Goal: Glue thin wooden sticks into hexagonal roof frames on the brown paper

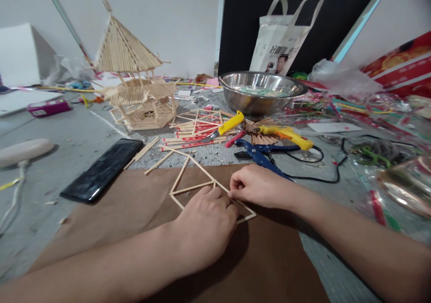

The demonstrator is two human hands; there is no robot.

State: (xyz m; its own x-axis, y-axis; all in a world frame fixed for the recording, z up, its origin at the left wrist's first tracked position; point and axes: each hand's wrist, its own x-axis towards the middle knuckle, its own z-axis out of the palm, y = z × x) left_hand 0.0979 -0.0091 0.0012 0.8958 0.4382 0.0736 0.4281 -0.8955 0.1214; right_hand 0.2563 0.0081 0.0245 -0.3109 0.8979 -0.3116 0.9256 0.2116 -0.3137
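Note:
A flat frame of thin wooden sticks (191, 187) lies on a brown sheet (128, 213), its sticks joined at the corners. My left hand (208, 224) is over the frame's near side, fingers closed around its middle; the fingertips are partly hidden. On the frame's right edge, my right hand (257, 186) has its fingers curled in a pinch at a stick. Beyond the frame, a few loose sticks (160, 161) lie near the sheet's far edge. Blue-handled cutters (257, 152) rest just past my right hand.
A stick-built pavilion model (134, 87) stands at the back left. Nearer lies a black phone (103, 170). Behind the frame are red-wrapped sticks (188, 134), a yellow-handled knife (230, 123) and a yellow corded glue gun (286, 134). A steel bowl (262, 103) stands behind them.

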